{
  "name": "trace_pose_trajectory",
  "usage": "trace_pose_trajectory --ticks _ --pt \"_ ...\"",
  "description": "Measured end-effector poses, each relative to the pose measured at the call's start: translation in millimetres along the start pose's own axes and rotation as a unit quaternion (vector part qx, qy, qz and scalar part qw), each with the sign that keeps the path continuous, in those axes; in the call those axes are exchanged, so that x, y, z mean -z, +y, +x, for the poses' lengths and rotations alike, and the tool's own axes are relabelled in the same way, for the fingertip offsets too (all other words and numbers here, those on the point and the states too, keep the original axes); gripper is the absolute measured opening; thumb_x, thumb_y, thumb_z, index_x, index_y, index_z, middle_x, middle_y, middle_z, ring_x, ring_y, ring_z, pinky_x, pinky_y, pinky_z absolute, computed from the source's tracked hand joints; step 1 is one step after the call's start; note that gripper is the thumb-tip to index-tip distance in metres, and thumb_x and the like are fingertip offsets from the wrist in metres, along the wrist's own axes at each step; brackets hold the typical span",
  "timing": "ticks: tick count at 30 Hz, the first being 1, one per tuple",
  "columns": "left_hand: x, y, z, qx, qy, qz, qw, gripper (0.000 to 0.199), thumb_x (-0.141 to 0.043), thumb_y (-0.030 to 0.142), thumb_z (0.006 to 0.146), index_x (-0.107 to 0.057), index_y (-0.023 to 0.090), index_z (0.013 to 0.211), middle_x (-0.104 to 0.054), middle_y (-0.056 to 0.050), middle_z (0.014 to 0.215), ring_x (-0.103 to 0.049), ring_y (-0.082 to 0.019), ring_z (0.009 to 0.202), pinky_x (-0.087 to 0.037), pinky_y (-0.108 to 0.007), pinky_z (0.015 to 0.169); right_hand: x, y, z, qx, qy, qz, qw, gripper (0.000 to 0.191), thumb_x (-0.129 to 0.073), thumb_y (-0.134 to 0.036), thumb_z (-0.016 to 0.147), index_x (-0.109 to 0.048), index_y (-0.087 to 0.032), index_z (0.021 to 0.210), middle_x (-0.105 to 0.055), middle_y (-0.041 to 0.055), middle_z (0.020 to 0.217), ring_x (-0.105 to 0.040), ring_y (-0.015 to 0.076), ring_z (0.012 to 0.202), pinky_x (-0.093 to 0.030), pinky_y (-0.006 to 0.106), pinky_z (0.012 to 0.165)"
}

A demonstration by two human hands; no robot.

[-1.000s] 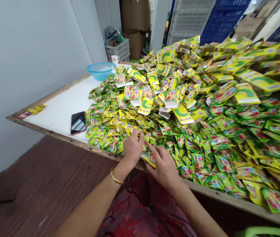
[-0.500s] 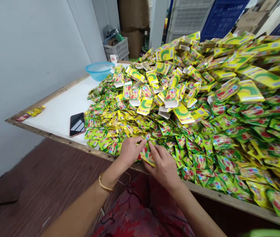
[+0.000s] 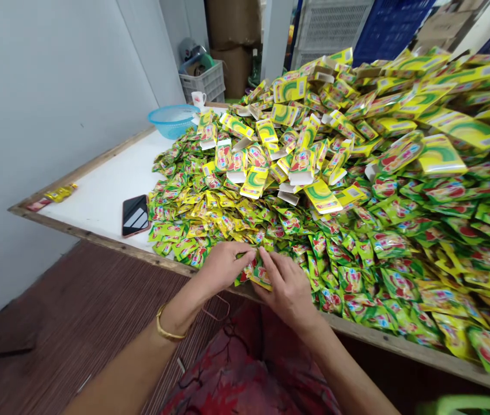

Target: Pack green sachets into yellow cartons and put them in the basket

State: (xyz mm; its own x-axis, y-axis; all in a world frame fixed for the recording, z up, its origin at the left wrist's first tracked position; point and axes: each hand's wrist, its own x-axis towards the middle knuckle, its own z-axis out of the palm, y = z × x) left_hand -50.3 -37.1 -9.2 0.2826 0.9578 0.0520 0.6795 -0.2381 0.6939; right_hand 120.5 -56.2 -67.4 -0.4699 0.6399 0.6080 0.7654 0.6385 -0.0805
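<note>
At the front edge of the table, my right hand (image 3: 290, 291) is closed on a small yellow-green carton (image 3: 263, 275). My left hand (image 3: 222, 266), wearing a gold bangle at the wrist, pinches a small green packet (image 3: 243, 276) against the carton's left side. The thumbs nearly meet above the carton, and the left fingertips are mostly hidden. Green and yellow packets (image 3: 389, 245) lie in a deep heap around both hands. Beyond them rises a pile of yellow cartons (image 3: 283, 114), several with their white end flaps open.
A phone (image 3: 135, 215) lies on the white tabletop (image 3: 93, 193) at left. A blue plastic basket (image 3: 173, 121) and a white mug (image 3: 198, 100) stand farther back. Wooden edging (image 3: 110, 248) borders the table. Stacked crates (image 3: 334, 26) are behind; a light-green rim (image 3: 470, 403) shows at bottom right.
My left hand and forearm have shifted slightly left and down, with the packet still at the carton. My right hand stays almost in place. The view has tilted a little.
</note>
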Motion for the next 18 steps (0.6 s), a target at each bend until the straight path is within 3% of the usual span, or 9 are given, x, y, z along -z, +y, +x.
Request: trace_pose_trajectory --ticks 5,11,14,18 --pt "3.3 9 6 0.018 -0.03 0.161 0.986 0.026 -0.048 0.028 0.085 -0.072 0.02 0.076 -0.067 -0.007 0.077 -0.06 -0.02 0.074 -0.04 -0.028 0.065 1 -2 -2 0.022 -0.005 -0.025 0.999 0.066 -0.05 -0.037 0.089 -0.026 -0.009 0.143 -0.059 0.0143 0.111 -0.053 0.0231 0.095 -0.044 0.037 0.081" --pt "19.4 12 11 -0.05 -0.094 0.061 0.992 0.022 -0.048 0.018 0.082 -0.07 0.021 0.078 -0.065 -0.004 0.079 -0.059 -0.016 0.074 -0.044 -0.026 0.07 1 -1 -2 0.007 0.017 -0.022 1.0 0.064 -0.051 -0.036 0.088 -0.029 -0.01 0.142 -0.059 0.0148 0.111 -0.053 0.024 0.097 -0.045 0.038 0.083" --pt "20.4 9 11 -0.018 -0.06 0.01 0.998 0.017 -0.054 0.015 0.076 -0.068 0.022 0.083 -0.069 -0.003 0.084 -0.061 -0.016 0.08 -0.045 -0.027 0.076 3 -1 -1 0.017 0.014 -0.011 1.0 0.065 -0.051 -0.036 0.088 -0.029 -0.01 0.142 -0.059 0.0151 0.112 -0.053 0.0242 0.098 -0.045 0.037 0.083" --pt "8.8 10 11 0.014 0.019 0.057 0.998 0.01 -0.058 0.014 0.073 -0.066 0.02 0.071 -0.069 -0.003 0.076 -0.062 -0.018 0.075 -0.045 -0.03 0.075 2 -1 -2 0.028 -0.008 -0.008 1.0 0.065 -0.049 -0.037 0.089 -0.027 -0.011 0.144 -0.059 0.0151 0.111 -0.053 0.0239 0.097 -0.046 0.037 0.083"
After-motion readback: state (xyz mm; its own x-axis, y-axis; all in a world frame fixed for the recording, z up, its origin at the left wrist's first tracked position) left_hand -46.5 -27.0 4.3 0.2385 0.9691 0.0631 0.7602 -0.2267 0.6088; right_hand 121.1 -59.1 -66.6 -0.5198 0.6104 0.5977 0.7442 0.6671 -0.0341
